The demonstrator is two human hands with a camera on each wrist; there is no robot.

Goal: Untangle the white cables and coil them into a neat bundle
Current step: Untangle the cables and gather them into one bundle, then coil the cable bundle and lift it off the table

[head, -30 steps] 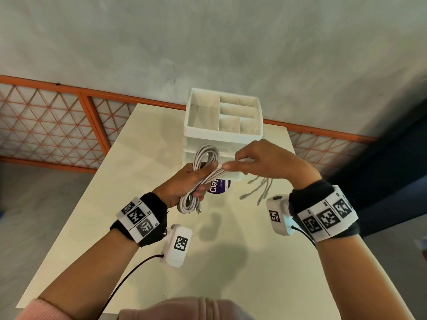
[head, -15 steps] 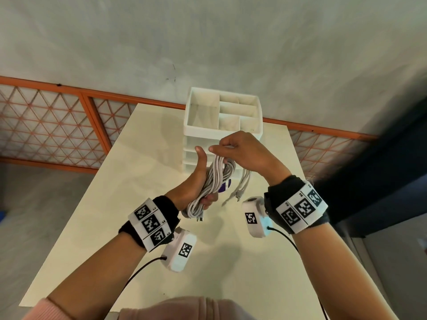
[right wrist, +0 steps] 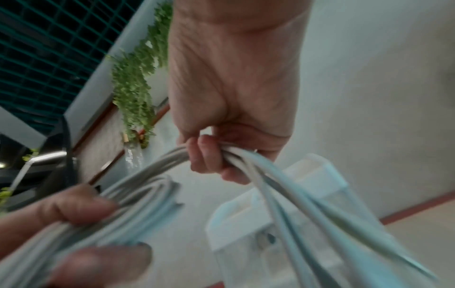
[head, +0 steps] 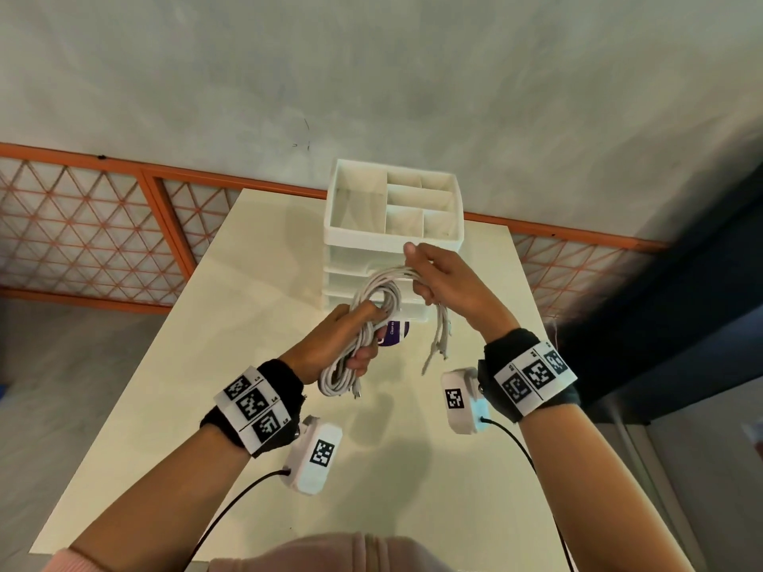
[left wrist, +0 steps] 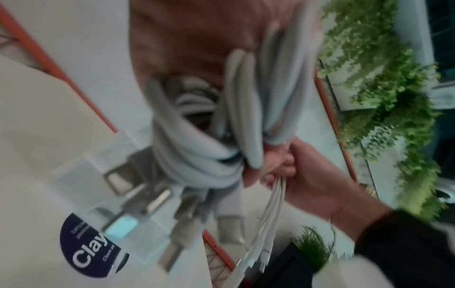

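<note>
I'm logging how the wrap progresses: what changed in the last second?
The right hand carried the loose cable tails up and over the coil, from beside it to above, wrapping them round its middle. The left hand kept gripping the coil. The white organizer stayed put.

Both my forearms reach forward, wrists banded. My left hand (head: 342, 340) is lower, fingers curled round the coiled white cables (head: 363, 324), thumb across the front. My right hand (head: 444, 278) is raised higher, palm down, fingers pinching the loose strands, whose ends hang below it.
</note>
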